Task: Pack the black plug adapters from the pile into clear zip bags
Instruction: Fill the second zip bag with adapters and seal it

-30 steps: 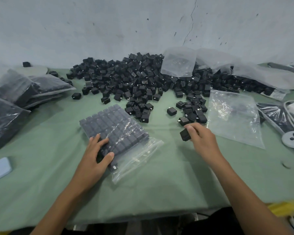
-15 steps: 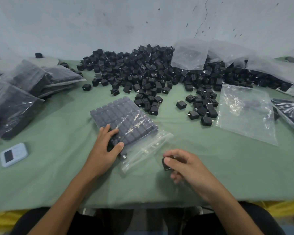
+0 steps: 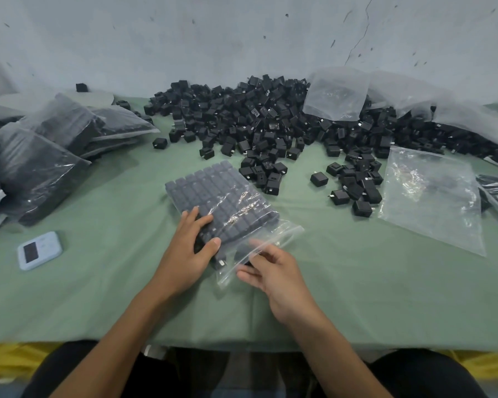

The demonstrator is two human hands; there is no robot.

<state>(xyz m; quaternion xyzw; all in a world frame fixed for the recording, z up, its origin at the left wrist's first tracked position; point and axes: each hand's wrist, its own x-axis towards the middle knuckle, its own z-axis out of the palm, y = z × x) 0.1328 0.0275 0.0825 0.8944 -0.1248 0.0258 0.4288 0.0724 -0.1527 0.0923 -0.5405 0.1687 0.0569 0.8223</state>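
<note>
My left hand (image 3: 189, 254) lies flat on the zip bag (image 3: 230, 208), fingers (image 3: 204, 221) straight and spread, pressing its near corner. The packed rows run away from those fingertips toward the pile (image 3: 256, 124) of black plug adapters beyond. My right hand (image 3: 276, 275) is at the bag's open mouth, just right of my left thumb, fingers loosely bent and blurred. Something dark sits under them, but I cannot tell whether they hold an adapter. I judge the filled bag heavy and floppy, its film slick: lifted by the mouth, it would sag and spill the rows. Better a palm on top, a pinch at the zip strip, and a slide rather than a lift. The adapters' prongs may snag the film.
</note>
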